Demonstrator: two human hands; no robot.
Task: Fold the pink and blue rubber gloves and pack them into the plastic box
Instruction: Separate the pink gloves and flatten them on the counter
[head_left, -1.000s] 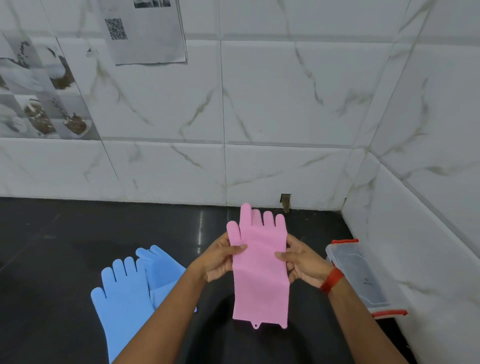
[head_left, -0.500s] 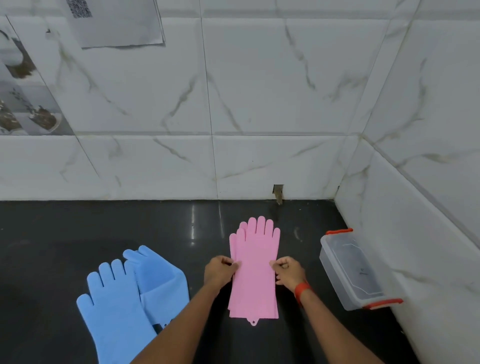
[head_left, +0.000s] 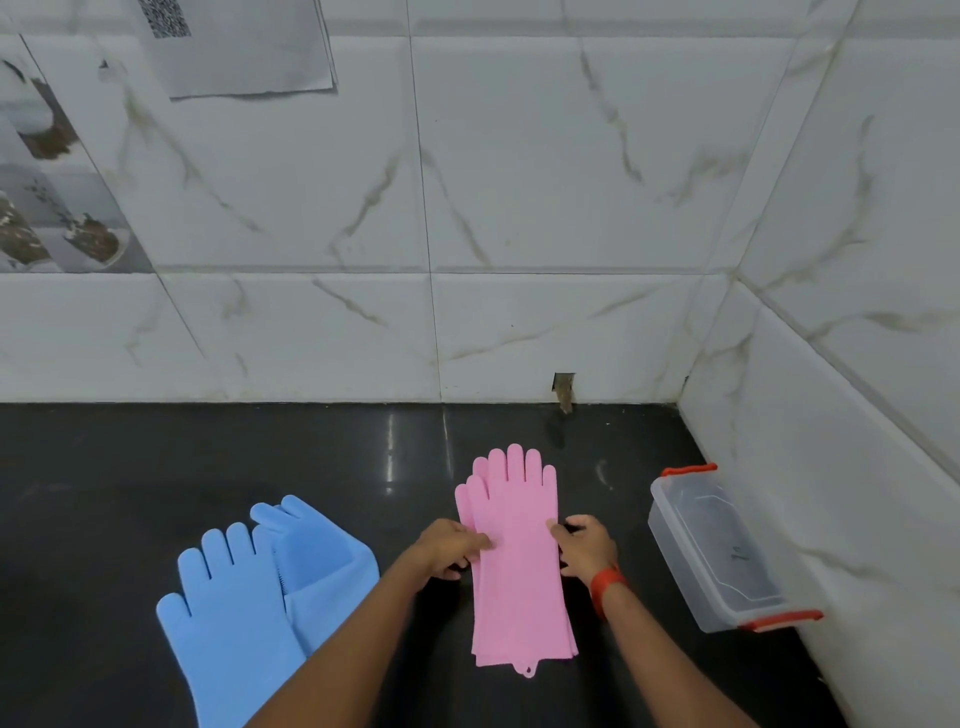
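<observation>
Two pink rubber gloves lie stacked flat on the black counter, fingers pointing at the wall. My left hand pinches their left edge near the thumb. My right hand, with a red wristband, pinches the right edge. Two blue gloves lie to the left, one flat, the other partly folded over and overlapping it. A clear plastic box with red clips stands on the right beside the side wall; I cannot tell whether a lid is on it.
White marble-tiled walls close the counter at the back and on the right, forming a corner. A small notch sits at the base of the back wall. Printed paper sheets hang on the wall at upper left.
The pink gloves were held up in the air a second ago; both hands have lowered them flat onto the counter and still grip the edges. The view tilted slightly.
</observation>
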